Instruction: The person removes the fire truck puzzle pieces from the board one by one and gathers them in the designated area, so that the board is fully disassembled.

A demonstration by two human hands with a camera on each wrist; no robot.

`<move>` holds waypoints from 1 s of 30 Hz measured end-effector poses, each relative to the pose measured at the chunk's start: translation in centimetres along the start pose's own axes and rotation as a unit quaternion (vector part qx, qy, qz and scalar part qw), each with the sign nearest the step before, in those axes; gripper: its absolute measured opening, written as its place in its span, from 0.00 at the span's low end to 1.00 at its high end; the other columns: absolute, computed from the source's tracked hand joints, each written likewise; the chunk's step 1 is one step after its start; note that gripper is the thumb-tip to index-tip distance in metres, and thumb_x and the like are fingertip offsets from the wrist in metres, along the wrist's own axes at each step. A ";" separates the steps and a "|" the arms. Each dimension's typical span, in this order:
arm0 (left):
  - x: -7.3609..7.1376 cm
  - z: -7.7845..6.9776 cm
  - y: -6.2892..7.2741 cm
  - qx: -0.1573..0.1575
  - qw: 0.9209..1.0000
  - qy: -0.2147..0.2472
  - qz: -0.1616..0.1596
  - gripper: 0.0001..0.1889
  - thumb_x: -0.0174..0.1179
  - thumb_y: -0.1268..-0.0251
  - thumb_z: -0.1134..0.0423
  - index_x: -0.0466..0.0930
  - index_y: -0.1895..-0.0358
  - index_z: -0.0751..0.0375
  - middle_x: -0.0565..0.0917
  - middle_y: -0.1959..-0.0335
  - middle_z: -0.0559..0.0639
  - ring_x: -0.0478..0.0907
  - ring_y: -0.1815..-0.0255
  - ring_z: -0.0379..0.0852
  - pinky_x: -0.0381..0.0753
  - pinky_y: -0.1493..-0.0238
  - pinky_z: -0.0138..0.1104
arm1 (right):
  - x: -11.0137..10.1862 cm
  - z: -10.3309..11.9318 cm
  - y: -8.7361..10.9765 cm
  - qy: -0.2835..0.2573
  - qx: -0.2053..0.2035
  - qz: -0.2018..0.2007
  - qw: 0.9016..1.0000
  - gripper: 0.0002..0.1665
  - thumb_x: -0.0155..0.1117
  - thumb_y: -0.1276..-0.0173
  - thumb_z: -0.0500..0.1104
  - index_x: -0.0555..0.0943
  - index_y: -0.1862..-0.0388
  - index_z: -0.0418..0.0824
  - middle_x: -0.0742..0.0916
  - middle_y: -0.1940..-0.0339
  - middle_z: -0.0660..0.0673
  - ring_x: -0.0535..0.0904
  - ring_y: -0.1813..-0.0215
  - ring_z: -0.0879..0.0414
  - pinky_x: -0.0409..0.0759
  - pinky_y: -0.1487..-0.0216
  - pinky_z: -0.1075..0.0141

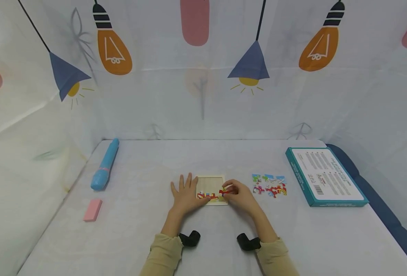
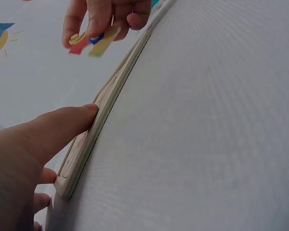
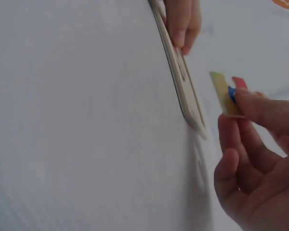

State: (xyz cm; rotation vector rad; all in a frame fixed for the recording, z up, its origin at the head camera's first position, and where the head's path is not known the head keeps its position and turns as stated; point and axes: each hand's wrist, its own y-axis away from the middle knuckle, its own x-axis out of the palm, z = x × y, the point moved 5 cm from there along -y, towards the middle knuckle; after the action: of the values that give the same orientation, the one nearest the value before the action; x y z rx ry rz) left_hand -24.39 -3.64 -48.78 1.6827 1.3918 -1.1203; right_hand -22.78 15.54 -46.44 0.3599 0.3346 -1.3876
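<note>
A shallow wooden puzzle tray (image 1: 210, 181) lies on the table, with several joined red and yellow puzzle pieces (image 1: 203, 196) along its near side. My left hand (image 1: 185, 197) rests at the tray's left with fingers spread, and its thumb (image 2: 70, 122) touches the tray's near rim. Between thumb and fingertips, my right hand (image 1: 241, 197) pinches a puzzle piece (image 3: 220, 91) coloured yellow, red and blue. In both wrist views that piece is held tilted and raised off the tray, near its right end. Loose puzzle pieces (image 1: 276, 191) lie to the right of this hand.
A teal and white box (image 1: 327, 176) lies at the table's right. On the left are a blue microphone-shaped object (image 1: 105, 165) and a pink block (image 1: 93, 210). A white printed curtain (image 1: 155, 99) hangs behind the table, and a dark blue seat (image 1: 379, 199) stands beyond its right edge.
</note>
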 end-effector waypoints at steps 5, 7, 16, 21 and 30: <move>0.1 -0.1 0.1 0.001 1.000 0.002 -0.001 0.47 0.58 0.53 0.32 0.61 0.32 0.58 0.54 0.28 0.59 0.41 0.27 0.63 0.32 0.38 0.65 | -2.9 -1.2 0.7 -0.056 0.050 -0.019 0.997 0.18 0.62 0.38 0.36 0.75 0.49 0.36 0.80 0.59 0.40 0.79 0.62 0.53 0.78 0.61 0.63; 0.1 -0.1 0.1 0.002 1.000 0.001 0.000 0.47 0.57 0.53 0.32 0.60 0.32 0.58 0.54 0.28 0.59 0.41 0.27 0.63 0.32 0.38 0.64 | -4.3 -1.7 1.2 -0.058 0.064 -0.034 0.996 0.20 0.62 0.37 0.36 0.74 0.46 0.36 0.79 0.57 0.39 0.79 0.61 0.53 0.79 0.58 0.63; 0.1 0.2 0.0 0.004 1.000 -0.003 0.001 0.48 0.58 0.53 0.32 0.59 0.31 0.57 0.54 0.28 0.59 0.41 0.28 0.64 0.32 0.38 0.65 | -9.1 -4.4 3.8 -0.066 0.109 -0.100 0.987 0.23 0.61 0.37 0.36 0.69 0.44 0.32 0.80 0.60 0.40 0.79 0.65 0.61 0.81 0.60 0.70; 0.0 0.1 0.0 0.004 1.000 -0.001 0.004 0.48 0.57 0.53 0.31 0.59 0.31 0.56 0.53 0.28 0.59 0.41 0.27 0.63 0.32 0.37 0.64 | -10.8 -5.6 5.3 -0.026 0.142 -0.133 0.981 0.23 0.62 0.37 0.38 0.71 0.44 0.32 0.80 0.56 0.39 0.77 0.62 0.60 0.77 0.61 0.76; 0.1 0.2 0.0 0.005 1.000 0.001 0.007 0.48 0.58 0.53 0.32 0.59 0.31 0.57 0.53 0.28 0.59 0.40 0.27 0.63 0.32 0.38 0.64 | -13.0 -7.5 7.3 0.043 0.218 -0.190 0.956 0.24 0.60 0.36 0.39 0.73 0.43 0.31 0.78 0.53 0.35 0.70 0.50 0.46 0.71 0.62 0.73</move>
State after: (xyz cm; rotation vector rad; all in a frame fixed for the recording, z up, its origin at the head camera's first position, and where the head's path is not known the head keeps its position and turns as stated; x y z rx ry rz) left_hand -24.43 -3.78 -48.90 1.6992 1.3767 -1.1197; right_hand -17.68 31.39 -47.16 0.7523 0.1686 -1.8304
